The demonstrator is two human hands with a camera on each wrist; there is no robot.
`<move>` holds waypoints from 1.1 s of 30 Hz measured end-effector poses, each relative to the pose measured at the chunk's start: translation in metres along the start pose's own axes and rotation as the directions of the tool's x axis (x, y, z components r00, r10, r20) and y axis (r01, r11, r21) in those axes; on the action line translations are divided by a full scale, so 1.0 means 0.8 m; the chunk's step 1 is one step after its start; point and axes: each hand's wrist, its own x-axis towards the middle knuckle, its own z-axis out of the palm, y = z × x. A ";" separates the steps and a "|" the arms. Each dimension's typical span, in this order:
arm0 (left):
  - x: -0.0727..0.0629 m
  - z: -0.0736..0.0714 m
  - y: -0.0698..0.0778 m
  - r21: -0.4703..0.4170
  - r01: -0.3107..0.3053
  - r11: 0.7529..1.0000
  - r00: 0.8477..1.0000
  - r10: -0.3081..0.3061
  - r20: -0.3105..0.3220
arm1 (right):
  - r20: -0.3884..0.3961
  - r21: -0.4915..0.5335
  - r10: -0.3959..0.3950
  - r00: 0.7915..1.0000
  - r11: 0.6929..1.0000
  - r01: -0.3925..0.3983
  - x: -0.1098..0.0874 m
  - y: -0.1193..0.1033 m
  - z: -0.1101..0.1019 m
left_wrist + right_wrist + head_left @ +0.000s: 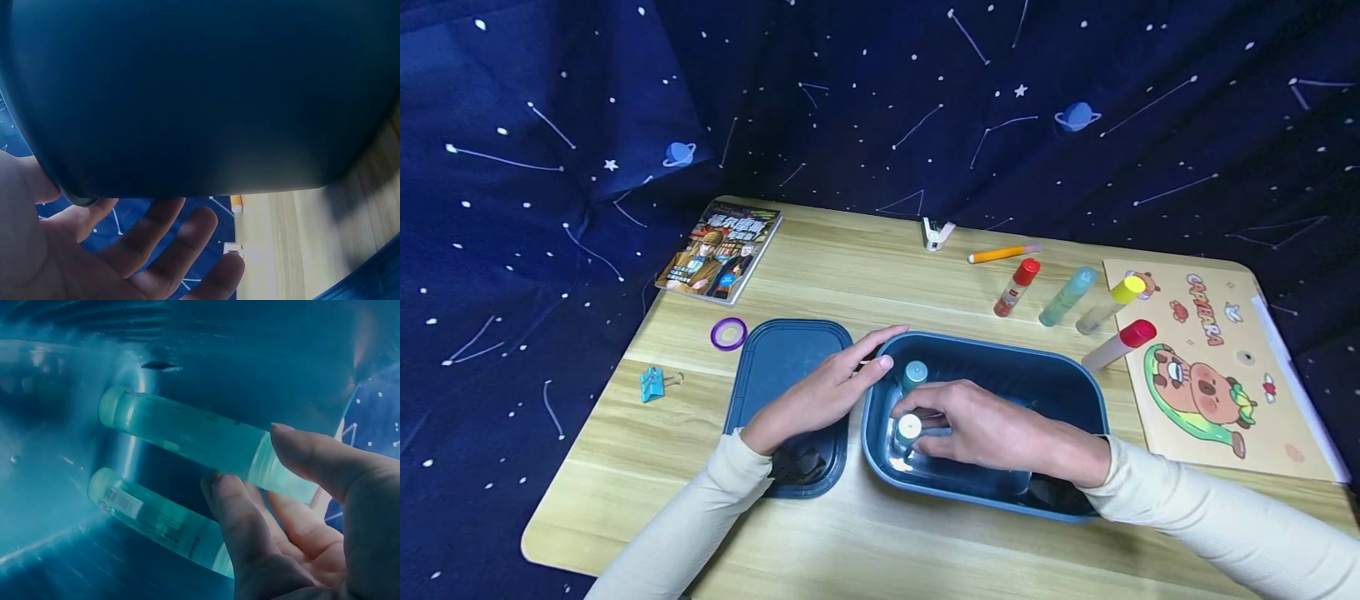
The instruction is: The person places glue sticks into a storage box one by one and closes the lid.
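A deep blue box [992, 492] stands at the table's front. Inside it, my right hand [992, 425] pinches the top of a green, see-through glue stick [187, 434] between thumb and fingers; its cap looks white from above. Beside it another green glue stick [162, 522] with a teal cap stands near the box's left end. My left hand [823, 387] rests on the left rim, thumb over the edge and fingers extended toward the far corner. In the left wrist view those fingers [165, 250] are spread against the outside of the box.
Left of the box lies its blue lid [790, 358]. Beyond are purple tape [728, 334], a blue binder clip [652, 384] and a book [722, 250]. Red [1017, 287], teal [1067, 297], yellow-capped [1110, 305] and pink-capped [1118, 346] glue sticks stand right, near an orange pen [1000, 254], stapler [936, 235] and capybara folder [1225, 358].
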 end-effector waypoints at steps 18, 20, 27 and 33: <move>0.001 0.002 -0.003 -0.007 -0.043 0.999 0.999 0.042 -0.015 | -0.394 -0.084 0.021 0.919 0.995 -0.059 -0.101 -0.029 -0.059; 0.001 0.002 -0.004 -0.008 -0.039 0.999 0.999 0.039 -0.019 | -0.473 -0.069 0.037 0.880 0.994 -0.079 -0.115 -0.024 -0.067; 0.000 0.004 -0.005 -0.016 -0.032 0.999 0.999 0.032 -0.025 | -0.756 0.058 0.214 0.618 0.963 -0.263 -0.154 0.021 -0.074; 0.002 0.005 -0.005 -0.020 -0.036 0.999 0.999 0.036 -0.021 | -0.858 0.223 0.354 0.373 0.910 -0.351 -0.183 0.079 -0.058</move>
